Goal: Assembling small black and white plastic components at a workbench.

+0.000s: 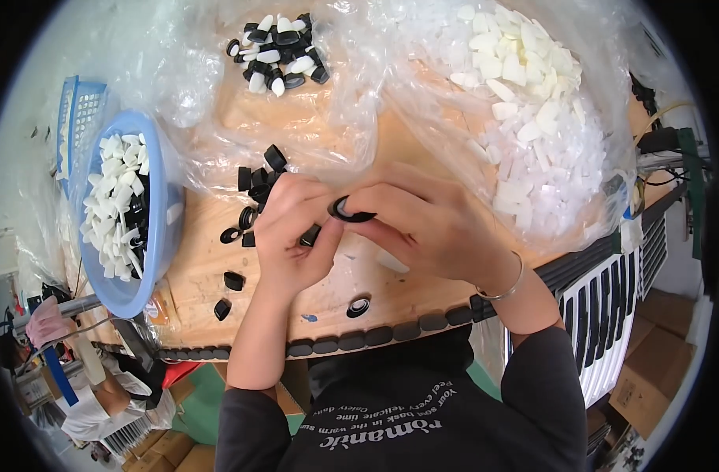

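Note:
Both my hands meet over the wooden table. The fingers of my right hand (426, 220) pinch a black oval ring-like part (353, 212) with a pale centre. My left hand (292, 228) is curled closed, its thumb tip close against that part. A small black cap-like piece (310, 234) sits between the left fingers and palm. Below my right hand shows a white flat piece (392, 262); whether it is held or lying there I cannot tell. Nearer me lies a black ring with a white inside (359, 306). Several loose black caps (253, 189) lie left of my left hand.
A blue basin (164, 236) of white and black pieces stands at the left, by a blue basket (84, 106). Mixed black-and-white pieces (280, 51) lie on plastic sheeting at the back. White pieces (536, 118) are heaped at the right. Dark pads (351, 341) line the near edge.

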Demonstrator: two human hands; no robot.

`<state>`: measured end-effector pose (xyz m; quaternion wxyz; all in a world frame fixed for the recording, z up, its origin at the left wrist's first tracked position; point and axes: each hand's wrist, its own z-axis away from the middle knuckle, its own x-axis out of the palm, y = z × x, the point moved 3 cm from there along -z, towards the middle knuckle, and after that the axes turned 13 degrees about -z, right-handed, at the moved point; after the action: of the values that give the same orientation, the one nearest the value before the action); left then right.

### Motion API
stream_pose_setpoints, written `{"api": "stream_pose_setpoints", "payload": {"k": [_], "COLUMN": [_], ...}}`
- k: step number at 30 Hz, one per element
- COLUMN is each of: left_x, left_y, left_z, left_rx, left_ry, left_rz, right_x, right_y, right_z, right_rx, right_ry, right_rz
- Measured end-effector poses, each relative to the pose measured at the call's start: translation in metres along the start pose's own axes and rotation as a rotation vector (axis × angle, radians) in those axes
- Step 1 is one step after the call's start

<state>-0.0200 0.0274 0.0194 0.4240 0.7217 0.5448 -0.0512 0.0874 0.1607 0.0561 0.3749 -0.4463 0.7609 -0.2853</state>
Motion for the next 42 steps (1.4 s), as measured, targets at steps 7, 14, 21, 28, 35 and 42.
{"api": "stream_pose_setpoints", "payload": {"k": [7, 14, 21, 28, 35, 42], "left_x": [0.006, 0.001, 0.001, -0.003, -0.002, 0.003], "left_y": [-0.002, -0.006, -0.001, -0.005, 0.006, 0.011], "left_z": [0.006, 0.008, 0.004, 0.005, 0.0, 0.008], "left_rx": [-0.204, -0.102, -0.117, -0.094, -0.037, 0.217], "left_ry": [0.061, 0.035, 0.125, 0.133, 0.099, 0.165], "left_rz": [0.117, 0.054, -0.025, -0.069, -0.133, -0.388], "right_x": [0.003, 0.006, 0.006, 0.003, 0.002, 0.004], "right_y": [0.002, 0.006, 0.004, 0.003, 0.005, 0.003], "right_z": [0.0, 0.001, 0.0, -0.002, 0.001, 0.003], "right_rx": [-0.057, -0.106, -0.066, -0.037, -0.088, -0.081], "right_ry": [0.078, 0.05, 0.056, 0.017, -0.034, 0.024], "right_rz": [0.007, 0.093, 0.058, 0.024, 0.142, 0.146]}}
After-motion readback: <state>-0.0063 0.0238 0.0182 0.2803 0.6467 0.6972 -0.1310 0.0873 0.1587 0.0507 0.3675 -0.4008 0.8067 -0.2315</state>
